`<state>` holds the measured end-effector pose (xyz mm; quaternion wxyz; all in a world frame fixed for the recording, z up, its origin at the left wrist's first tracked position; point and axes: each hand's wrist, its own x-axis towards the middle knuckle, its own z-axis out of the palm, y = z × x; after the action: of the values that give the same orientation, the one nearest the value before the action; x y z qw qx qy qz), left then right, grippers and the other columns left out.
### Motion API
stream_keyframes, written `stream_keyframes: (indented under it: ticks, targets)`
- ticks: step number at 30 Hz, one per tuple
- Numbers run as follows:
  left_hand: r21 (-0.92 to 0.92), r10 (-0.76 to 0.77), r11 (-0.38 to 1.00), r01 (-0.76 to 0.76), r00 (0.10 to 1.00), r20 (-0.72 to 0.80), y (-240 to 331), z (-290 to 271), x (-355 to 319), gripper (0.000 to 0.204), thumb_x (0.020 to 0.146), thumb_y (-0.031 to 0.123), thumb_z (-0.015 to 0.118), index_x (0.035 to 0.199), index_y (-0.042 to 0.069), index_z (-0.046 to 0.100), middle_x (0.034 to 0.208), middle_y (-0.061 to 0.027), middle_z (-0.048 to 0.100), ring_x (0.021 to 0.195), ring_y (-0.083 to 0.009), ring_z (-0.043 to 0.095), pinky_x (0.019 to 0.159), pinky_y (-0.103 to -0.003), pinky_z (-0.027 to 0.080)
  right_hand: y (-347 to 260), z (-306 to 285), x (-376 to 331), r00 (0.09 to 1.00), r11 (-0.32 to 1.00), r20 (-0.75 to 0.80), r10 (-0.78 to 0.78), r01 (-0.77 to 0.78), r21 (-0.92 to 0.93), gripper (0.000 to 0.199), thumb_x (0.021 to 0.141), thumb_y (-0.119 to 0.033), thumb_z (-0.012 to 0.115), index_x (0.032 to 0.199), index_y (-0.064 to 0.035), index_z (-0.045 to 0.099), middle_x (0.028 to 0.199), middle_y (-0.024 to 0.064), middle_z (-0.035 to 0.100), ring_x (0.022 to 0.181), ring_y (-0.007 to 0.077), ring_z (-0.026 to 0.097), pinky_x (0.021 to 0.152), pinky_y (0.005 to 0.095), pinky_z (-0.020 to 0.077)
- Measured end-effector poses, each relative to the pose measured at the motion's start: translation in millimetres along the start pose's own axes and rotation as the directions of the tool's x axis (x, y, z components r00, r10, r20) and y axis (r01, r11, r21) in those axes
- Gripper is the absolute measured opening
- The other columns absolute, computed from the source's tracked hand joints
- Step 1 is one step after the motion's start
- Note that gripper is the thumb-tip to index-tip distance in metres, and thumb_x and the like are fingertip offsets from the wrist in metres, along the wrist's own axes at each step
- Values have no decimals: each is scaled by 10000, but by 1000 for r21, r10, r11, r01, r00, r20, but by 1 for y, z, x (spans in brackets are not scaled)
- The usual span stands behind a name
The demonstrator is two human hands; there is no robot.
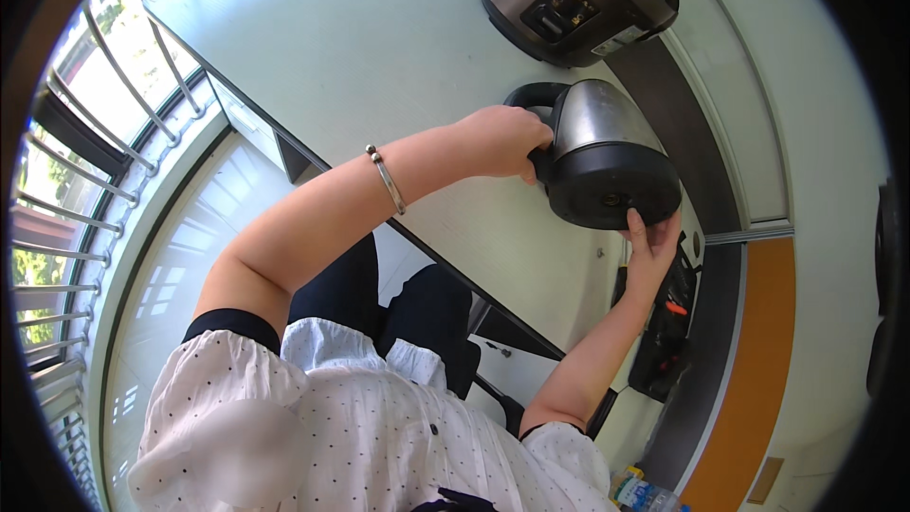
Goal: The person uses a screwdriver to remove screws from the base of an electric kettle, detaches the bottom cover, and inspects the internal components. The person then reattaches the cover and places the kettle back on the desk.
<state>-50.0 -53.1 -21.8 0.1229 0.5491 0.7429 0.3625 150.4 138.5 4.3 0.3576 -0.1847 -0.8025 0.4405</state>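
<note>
An electric kettle (607, 123) with a steel body and a black base is tipped above the table, its round underside (616, 192) turned toward me. My left hand (514, 140) is closed round the kettle's black handle (536, 95). At the lower right rim of the base, my right hand (654, 245) supports the kettle, its thumb on the underside and the other fingers partly hidden behind the edge. A metal bracelet (387, 180) circles my left wrist.
Beyond the kettle, a dark rice cooker (578, 0) stands on the pale table (360, 38). A black case or bag (668, 322) lies by the wall at right, with bottles (645, 493) at the lower right. A barred window (85, 133) lines the left side.
</note>
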Motion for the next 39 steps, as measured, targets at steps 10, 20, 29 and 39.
stream_keyframes:
  ticks: [10, 20, 29, 39]
  targets:
    - [-21, 30, 999, -34, 986, -161, 2, -8, 1, 327, 654, 299, 793, 903, 111, 694, 908, -64, 656, 890, -279, 615, 786, -375, 482, 10, -8, 6, 999, 999, 25, 21, -22, 42, 574, 855, -138, 680, 1340, 3, 407, 1164, 126, 573, 972, 198, 611, 641, 316, 601]
    - [-23, 88, 995, -97, 963, -253, -7, -3, 0, 323, 651, 305, 791, 890, 105, 705, 893, -66, 667, 853, -282, 626, 755, -366, 492, 10, -4, 3, 1000, 999, -4, 16, -17, -40, 537, 884, -177, 651, 1333, -8, 410, 1141, 120, 583, 913, 187, 627, 554, 296, 588]
    - [2, 76, 997, -79, 942, -326, -7, 5, 1, 381, 610, 385, 817, 860, 122, 701, 853, -46, 664, 818, -265, 634, 721, -356, 498, 16, 3, 5, 997, 994, -74, -35, 27, -107, 510, 925, -283, 593, 1313, -10, 405, 1111, 112, 584, 872, 174, 638, 476, 261, 560]
    - [-25, 80, 995, -93, 948, -307, -10, 0, 1, 379, 601, 339, 819, 873, 102, 704, 870, -65, 667, 832, -280, 632, 740, -364, 497, 19, 5, 4, 981, 984, -194, -12, -22, -175, 518, 944, -428, 522, 1236, -4, 464, 898, 56, 557, 623, 94, 551, 404, 230, 502]
